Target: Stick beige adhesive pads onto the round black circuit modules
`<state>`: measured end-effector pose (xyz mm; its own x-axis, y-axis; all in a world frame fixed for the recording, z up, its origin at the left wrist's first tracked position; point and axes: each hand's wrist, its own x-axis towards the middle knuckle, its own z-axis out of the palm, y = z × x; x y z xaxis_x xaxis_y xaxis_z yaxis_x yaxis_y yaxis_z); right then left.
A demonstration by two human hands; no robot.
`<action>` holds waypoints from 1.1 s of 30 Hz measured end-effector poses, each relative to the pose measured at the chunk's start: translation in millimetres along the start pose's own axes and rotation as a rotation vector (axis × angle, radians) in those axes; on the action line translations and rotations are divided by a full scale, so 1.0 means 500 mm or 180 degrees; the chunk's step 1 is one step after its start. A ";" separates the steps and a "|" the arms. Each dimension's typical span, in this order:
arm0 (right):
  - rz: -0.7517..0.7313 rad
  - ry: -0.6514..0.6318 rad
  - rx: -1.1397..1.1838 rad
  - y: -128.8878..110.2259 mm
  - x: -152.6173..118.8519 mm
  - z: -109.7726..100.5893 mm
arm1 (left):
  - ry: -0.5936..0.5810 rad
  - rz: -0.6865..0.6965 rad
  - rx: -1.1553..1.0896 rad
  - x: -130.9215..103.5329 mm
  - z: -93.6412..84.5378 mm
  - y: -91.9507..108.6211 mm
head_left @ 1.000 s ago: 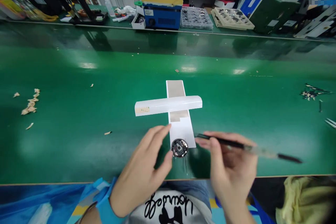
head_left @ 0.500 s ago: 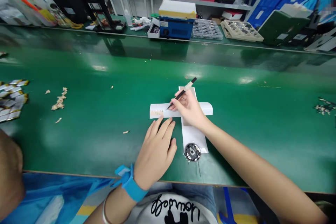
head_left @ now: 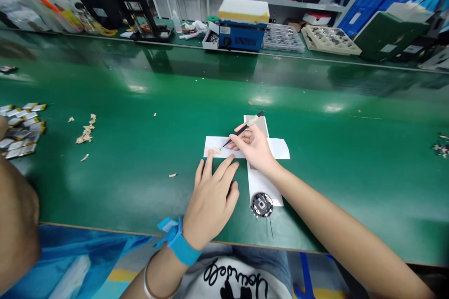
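Observation:
My right hand (head_left: pixel 254 147) is closed around slim black tweezers (head_left: pixel 245 128) with a pale wrapping near the upper end. Their tip points down at small beige pieces (head_left: pixel 217 151) on the left part of a white strip (head_left: pixel 279 148). Spread flat, my left hand (head_left: pixel 212 201) has its index fingertip on the strip's left end, beside those pieces. The strip lies across a longer white sheet (head_left: pixel 261 180), partly covered by my right hand. On the sheet's near end sits a round black circuit board (head_left: pixel 262 204) with thin wires.
Several silver flat battery cells (head_left: pixel 26 131) lie at the left, near a co-worker's arm (head_left: pixel 17 224). Beige scraps (head_left: pixel 86 131) are scattered on the green table (head_left: pixel 140 187). Small dark parts (head_left: pixel 441 147) lie far right. A blue machine (head_left: pixel 242 32) and trays (head_left: pixel 331 39) stand along the back.
My left index finger has moved up onto the strip's left end. The tweezers' tip has shifted slightly left, close to the beige pieces. The whole view has swung a little left.

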<state>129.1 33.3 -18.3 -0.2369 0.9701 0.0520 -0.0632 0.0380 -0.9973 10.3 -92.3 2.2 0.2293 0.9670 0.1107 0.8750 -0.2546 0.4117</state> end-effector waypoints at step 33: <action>-0.0002 0.1641 -0.0521 -0.044 -0.339 -0.081 | 0.0073 0.0296 -0.1290 -0.045 0.042 0.064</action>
<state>210.1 -122.5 -7.4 0.2722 0.9603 0.0610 0.0983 0.0354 -0.9945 42.3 -122.1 -6.2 0.2859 0.9407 0.1824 0.6115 -0.3256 0.7211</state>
